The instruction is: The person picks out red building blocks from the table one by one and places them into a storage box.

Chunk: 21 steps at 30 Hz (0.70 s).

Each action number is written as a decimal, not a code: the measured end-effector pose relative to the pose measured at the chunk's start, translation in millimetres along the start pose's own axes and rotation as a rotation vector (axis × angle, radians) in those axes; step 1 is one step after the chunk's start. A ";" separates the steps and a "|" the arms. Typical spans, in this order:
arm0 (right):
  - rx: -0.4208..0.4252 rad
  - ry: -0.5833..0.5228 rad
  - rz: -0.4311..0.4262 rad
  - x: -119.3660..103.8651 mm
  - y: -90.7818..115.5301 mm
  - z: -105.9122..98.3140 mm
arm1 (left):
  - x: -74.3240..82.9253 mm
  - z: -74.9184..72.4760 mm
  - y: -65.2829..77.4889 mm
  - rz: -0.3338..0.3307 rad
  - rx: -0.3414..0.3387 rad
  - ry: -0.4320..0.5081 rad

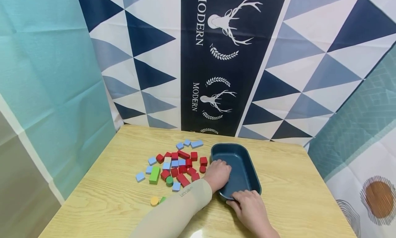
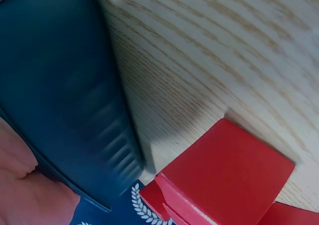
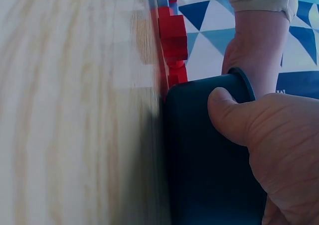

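Note:
A dark blue rectangular tub (image 1: pixel 236 162) sits upright on the table, right of a spread of toy blocks. My left hand (image 1: pixel 218 174) reaches over its left rim; the fingertips are hidden inside, and no thumb shows on the outer wall (image 2: pixel 65 100) in the left wrist view. With my right hand (image 1: pixel 251 208) I grip the near rim, the thumb (image 3: pixel 224 103) on the outside and the fingers over the edge. Beside the tub's left wall, a red block (image 2: pixel 227 170) shows large in the left wrist view.
Several red blocks (image 1: pixel 183 179) and light blue blocks (image 1: pixel 197 144) lie left of the tub. Among them are a green block (image 1: pixel 154 175) and a green cylinder (image 1: pixel 169 181). A yellow round block (image 1: pixel 154 201) lies nearer. Patterned cloth (image 1: pixel 148 59) hangs behind the table.

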State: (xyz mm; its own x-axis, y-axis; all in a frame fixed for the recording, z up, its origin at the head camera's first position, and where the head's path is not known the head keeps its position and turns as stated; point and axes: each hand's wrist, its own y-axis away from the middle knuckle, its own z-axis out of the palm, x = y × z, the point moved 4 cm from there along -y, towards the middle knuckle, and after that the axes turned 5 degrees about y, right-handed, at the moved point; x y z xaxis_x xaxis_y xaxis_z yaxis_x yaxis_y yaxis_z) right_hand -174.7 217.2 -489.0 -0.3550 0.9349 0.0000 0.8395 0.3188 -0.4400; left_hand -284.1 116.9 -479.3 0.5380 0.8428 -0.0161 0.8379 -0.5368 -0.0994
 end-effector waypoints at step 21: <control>0.181 -0.049 -0.003 0.9 5.5 -4.8 | -24.8 -15.2 13.8 0.029 0.092 0.178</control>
State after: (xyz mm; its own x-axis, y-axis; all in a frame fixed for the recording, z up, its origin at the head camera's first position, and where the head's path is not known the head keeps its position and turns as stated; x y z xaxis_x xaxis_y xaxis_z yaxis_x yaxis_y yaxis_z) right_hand -168.5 220.6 -487.1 -0.3807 0.9238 -0.0398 0.7524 0.2845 -0.5940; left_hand -284.5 88.0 -465.1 0.5766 0.8021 0.1553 0.8141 -0.5480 -0.1922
